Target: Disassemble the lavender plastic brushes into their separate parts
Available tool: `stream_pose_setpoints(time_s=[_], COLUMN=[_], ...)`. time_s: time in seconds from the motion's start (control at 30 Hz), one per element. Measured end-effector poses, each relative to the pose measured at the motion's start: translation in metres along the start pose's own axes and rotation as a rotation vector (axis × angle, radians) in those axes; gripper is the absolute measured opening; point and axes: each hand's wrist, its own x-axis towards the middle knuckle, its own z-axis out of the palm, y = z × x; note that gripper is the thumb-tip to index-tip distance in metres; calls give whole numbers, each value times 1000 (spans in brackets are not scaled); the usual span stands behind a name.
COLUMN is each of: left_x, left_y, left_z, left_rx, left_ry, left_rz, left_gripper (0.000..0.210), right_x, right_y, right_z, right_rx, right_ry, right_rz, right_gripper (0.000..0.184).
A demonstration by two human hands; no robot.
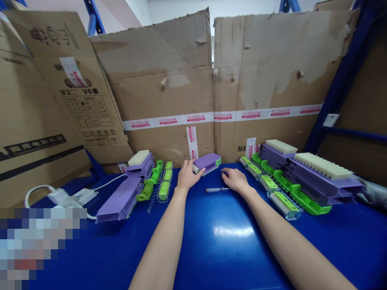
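A purple plastic housing [207, 161] with a green end piece and pale bristles underneath lies at the back of the blue table. My left hand [188, 176] grips its left end, thumb in front and fingers behind. To the right of it, my right hand [235, 179] rests low over the table, fingers loosely bent and slightly apart, with nothing visible in them. Beside that hand lies a screwdriver [215, 189] with a clear handle; its shaft points toward the fingers, and its tip is hard to make out.
Purple housings [121, 199], green holders [145, 191], springs [152, 197] and clear green-labelled cases [164, 190] line the left. Similar bristled housings [323, 173], green holders [308, 201] and clear cases [284, 204] line the right. Cardboard [169, 92] walls the back; white cables [65, 197] lie left.
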Motion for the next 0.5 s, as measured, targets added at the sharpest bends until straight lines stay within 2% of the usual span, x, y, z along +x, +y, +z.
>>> stream_pose_setpoints(time_s=[0.5], left_x=[0], left_y=[-6], left_z=[-3], left_rx=[-32], left_ry=[17], left_rz=[-27], left_gripper=[53], right_x=[-1], right_y=[0], right_z=[-1], right_rx=[1], right_ry=[-14], right_rz=[4], right_gripper=[41])
